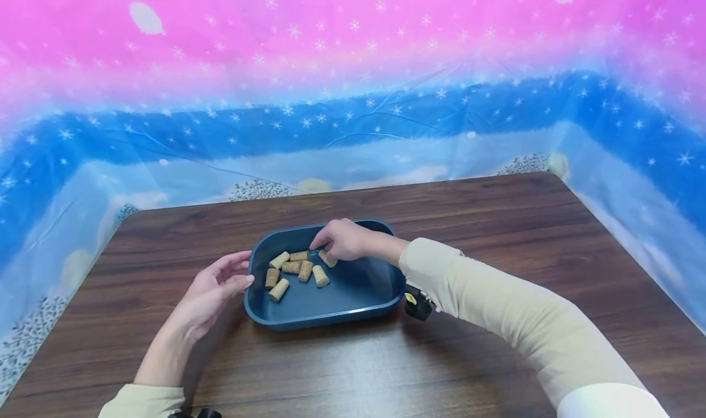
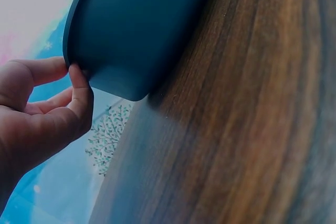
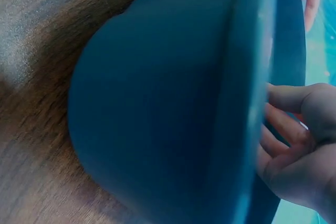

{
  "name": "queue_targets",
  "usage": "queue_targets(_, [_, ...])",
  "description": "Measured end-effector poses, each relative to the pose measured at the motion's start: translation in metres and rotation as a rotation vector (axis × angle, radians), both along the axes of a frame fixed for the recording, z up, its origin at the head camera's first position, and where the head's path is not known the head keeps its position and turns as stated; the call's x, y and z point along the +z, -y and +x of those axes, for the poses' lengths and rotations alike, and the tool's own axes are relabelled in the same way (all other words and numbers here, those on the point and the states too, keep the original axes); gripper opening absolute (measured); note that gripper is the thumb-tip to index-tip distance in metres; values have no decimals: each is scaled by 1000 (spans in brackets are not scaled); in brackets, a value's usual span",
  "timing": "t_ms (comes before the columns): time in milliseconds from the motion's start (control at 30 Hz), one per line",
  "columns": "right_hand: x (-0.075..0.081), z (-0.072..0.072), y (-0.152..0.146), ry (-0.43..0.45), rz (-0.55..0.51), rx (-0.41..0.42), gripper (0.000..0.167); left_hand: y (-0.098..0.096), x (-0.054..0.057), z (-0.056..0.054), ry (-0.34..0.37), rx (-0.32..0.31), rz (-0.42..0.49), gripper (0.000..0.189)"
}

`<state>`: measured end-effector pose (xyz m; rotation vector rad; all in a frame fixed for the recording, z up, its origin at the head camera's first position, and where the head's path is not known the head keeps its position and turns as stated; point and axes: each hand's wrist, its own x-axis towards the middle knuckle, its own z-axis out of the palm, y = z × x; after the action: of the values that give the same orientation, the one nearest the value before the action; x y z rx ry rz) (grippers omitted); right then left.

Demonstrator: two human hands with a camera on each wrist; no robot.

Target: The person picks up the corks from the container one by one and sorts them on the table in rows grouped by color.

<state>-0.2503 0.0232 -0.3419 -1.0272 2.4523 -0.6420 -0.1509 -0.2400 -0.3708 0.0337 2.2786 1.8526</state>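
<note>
A dark blue rectangular tub with rounded corners stands on the table. Several cork stoppers lie loose in its left half, some pale, some darker brown. At the tub's left end, my left hand pinches the rim between thumb and fingers, as the left wrist view also shows. My right hand reaches over the tub's right side, its bent fingers low among the corks. One pale cork shows partly beneath that hand. The tub wall hides the right fingertips in the right wrist view, so any grip there is unclear.
The brown wood-grain table extends around the tub on all sides. Behind it hangs a pink and blue cloth printed with snowflakes. A small black device is strapped at the right wrist, close to the tub's right end.
</note>
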Motion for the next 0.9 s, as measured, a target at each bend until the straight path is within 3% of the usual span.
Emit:
queue_targets(367, [-10,4,3,-60,60,-24,34,-2,1,-1,9,0,5,59])
queue_targets(633, [-10,5,3,-109,106,8,26,-1,1,0,4,1,19,58])
queue_targets(900, [-8,3,0,-94,171,93,43,1,1,1,12,5,20,59])
